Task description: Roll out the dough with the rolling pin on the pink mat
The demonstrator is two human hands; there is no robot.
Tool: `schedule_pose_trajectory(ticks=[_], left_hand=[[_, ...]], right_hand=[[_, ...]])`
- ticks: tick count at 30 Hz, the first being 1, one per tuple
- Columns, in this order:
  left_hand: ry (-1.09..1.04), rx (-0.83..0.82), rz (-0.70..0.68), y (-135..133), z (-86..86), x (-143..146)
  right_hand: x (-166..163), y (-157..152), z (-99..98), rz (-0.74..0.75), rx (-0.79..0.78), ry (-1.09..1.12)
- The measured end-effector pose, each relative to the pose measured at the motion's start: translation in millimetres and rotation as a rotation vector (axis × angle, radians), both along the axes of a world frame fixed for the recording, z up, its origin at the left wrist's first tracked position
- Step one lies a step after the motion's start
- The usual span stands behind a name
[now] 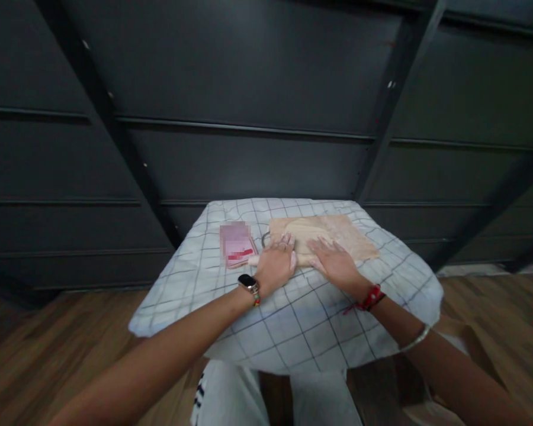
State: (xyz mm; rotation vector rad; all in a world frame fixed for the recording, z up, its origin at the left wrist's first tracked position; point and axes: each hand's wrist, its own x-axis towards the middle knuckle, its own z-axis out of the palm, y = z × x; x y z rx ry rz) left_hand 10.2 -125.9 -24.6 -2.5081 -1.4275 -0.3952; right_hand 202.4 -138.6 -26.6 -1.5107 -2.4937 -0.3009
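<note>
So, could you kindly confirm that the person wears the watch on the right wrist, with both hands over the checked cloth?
Not quite: the head view shows the watch on the wrist of the left hand; the right hand has a red bracelet at its wrist. Both hands are indeed over the checked cloth.

Tablecloth (199, 266) white, crossed by thin dark grid lines; board (357, 236) tan, dough (299, 228) paler cream; packet (235, 234) pinkish, pixelated, with red patch; watch (248, 282) face black; beaded bracelet (373, 296) red — wall (257, 160) dark grey, floor (18, 343) streaky brown
</note>
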Motion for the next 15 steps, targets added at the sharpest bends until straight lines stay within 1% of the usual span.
schedule_pose_trajectory(ticks=[6, 10, 13, 15], left_hand=[[0.004, 0.016, -0.017, -13.3, 1.5, 1.7], [0.015, 0.009, -0.041, -24.5, -4.3, 1.1], [0.026, 0.011, -0.082, -26.6, -4.1, -0.8], [0.025, 0.008, -0.100, -20.7, 6.9, -1.5]], right_hand=[[7.8, -4.7, -12.9, 0.058, 0.038, -0.027], [11.7, -10.5, -19.3, 0.092, 0.027, 0.002], [13.5, -13.7, -10.9, 0.115, 0.023, 0.009], [15.9, -11.5, 4.8, 0.127, 0.041, 0.009]])
